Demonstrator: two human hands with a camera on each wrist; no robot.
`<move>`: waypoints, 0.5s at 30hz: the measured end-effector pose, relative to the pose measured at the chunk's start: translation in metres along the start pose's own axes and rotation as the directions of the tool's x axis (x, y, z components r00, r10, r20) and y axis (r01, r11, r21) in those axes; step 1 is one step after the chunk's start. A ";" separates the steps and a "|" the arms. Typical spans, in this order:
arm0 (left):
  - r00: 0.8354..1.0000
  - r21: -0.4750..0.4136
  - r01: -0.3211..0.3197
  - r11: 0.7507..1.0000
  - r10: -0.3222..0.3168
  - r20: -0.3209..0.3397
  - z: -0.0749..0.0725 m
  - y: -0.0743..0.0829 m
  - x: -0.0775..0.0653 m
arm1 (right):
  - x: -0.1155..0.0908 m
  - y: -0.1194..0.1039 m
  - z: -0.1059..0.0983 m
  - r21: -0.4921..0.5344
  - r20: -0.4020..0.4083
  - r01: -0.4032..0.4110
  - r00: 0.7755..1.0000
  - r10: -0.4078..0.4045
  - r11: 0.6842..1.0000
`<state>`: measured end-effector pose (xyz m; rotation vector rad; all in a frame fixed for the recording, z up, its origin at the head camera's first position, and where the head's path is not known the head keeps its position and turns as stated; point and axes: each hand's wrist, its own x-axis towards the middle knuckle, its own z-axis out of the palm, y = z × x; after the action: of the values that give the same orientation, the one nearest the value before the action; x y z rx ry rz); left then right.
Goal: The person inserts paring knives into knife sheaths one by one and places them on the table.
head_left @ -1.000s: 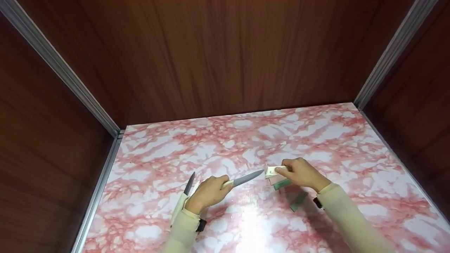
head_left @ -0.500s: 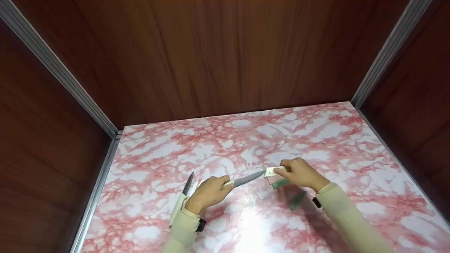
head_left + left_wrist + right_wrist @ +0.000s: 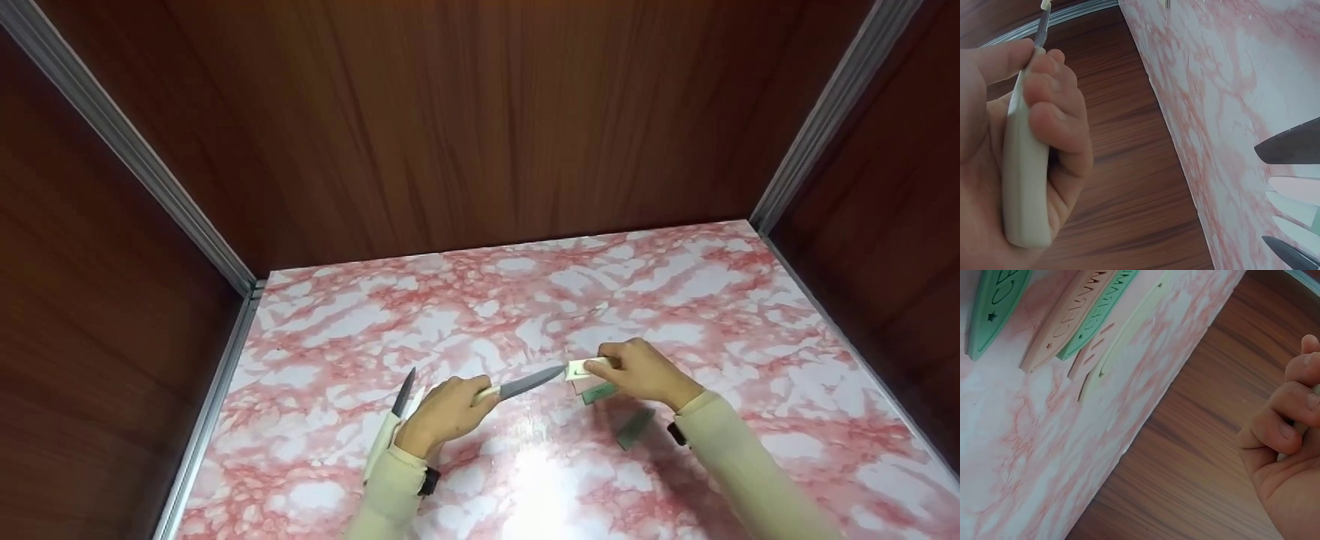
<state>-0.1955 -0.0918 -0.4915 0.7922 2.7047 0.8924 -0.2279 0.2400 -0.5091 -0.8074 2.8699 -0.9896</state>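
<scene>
Wrapping its fingers round the cream handle point(image 3: 1026, 185) of a knife point(image 3: 531, 382), the left hand point(image 3: 448, 409) has a narrow grip, and the grey blade slants up to the right. Opposite, the right hand point(image 3: 645, 369) pinches a white sheath point(image 3: 580, 369), thumb on top. The blade's tip meets the end of this sheath; whether any of it sits inside, I cannot tell. Beside the left hand, on the pink-and-white counter point(image 3: 360, 330), lies a second knife point(image 3: 404, 391) with a dark blade. The left wrist view also shows a broad dark blade point(image 3: 1292, 145), a pink blade point(image 3: 1297, 188) and two whitish blades point(image 3: 1292, 205). In the right wrist view a large green sheath point(image 3: 996, 315) lies apart from a pink sheath point(image 3: 1067, 323), a smaller green sheath point(image 3: 1098, 318) and a cream strip point(image 3: 1120, 334). Brown wood-grain panels point(image 3: 450, 127) surround the counter.
</scene>
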 end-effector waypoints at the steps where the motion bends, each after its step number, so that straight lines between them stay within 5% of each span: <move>1: 1.000 0.002 -0.002 1.000 0.002 -0.001 0.000 0.000 0.000 | 0.000 0.000 0.000 -0.001 0.000 0.000 1.000 0.000 1.000; 15: 1.000 -0.018 0.012 1.000 -0.012 0.015 0.000 0.000 -0.001 | 0.001 0.000 -0.001 0.021 0.031 -0.033 0.999 0.032 0.999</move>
<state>-0.1943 -0.0925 -0.4911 0.7747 2.6819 0.9036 -0.2284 0.2399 -0.5081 -0.7648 2.8321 -0.9938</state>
